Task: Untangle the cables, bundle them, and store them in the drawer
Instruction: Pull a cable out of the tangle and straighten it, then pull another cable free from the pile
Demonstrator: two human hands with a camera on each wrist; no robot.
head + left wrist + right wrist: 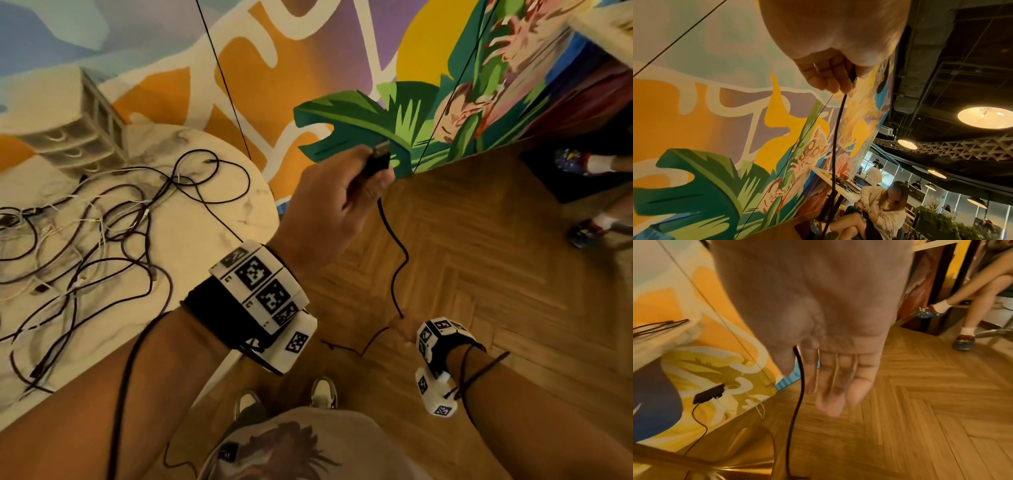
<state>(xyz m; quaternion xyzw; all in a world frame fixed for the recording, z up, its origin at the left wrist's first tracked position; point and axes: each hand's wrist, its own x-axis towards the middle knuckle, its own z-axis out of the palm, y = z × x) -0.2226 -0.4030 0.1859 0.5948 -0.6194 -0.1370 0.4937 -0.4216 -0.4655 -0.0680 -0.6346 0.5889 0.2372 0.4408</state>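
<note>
Left hand point(334, 205), nearest the head camera at frame centre, is curled round the plug end of a black cable point(394, 253); the metal USB tip point(381, 148) sticks up out of the fist toward the mural. Left wrist view confirms it: fingers point(826, 78) closed on the cable, which leaves the fist and drops away down the frame. From the left hand the cable runs down the head frame in a loose wavy line to the right hand point(406, 330), lower centre-right. Right wrist view shows the right hand nearly flat, fingers point(838, 382) straight, with the cable lying between thumb and forefinger and trailing on toward the floor; a guide, not a firm hold, as far as I can judge. Long axis of the held stretch is thus roughly vertical in the head frame, plug end up, free end down past the right hand. Slack remains between the hands. Remaining cables point(102, 233) lie tangled on the table point(212, 219) at left, beside the left forearm. Drawer unit point(82, 137) stands upper left on the table, so it is nearer the left arm. Judgement: coiling comes next, the right hand feeding cable up to the left.
</note>
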